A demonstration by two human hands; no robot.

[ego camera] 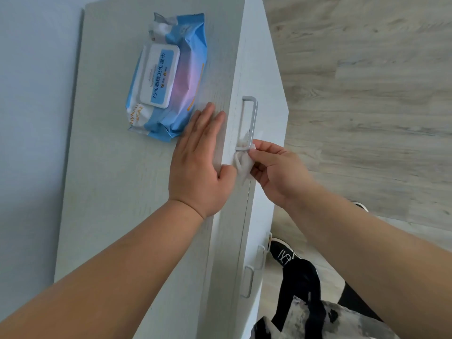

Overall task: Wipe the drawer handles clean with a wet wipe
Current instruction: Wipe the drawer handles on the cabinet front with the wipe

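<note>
The right hand (274, 167) pinches a crumpled wet wipe (242, 165) against the top drawer handle (252, 123), partly hiding its near end. Beside it, the left hand (200, 162) lies flat on the pale cabinet top (110, 155), fingertips near the wipes pack (168, 74). Lower handles (248, 281) show below; wood-look floor (367, 81) beyond.

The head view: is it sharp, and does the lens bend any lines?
Head view: soft, even light; the wipe pack label is readable; the right hand and wipe at the top handle look slightly soft; the wide lens bows the cabinet top edges.
</note>
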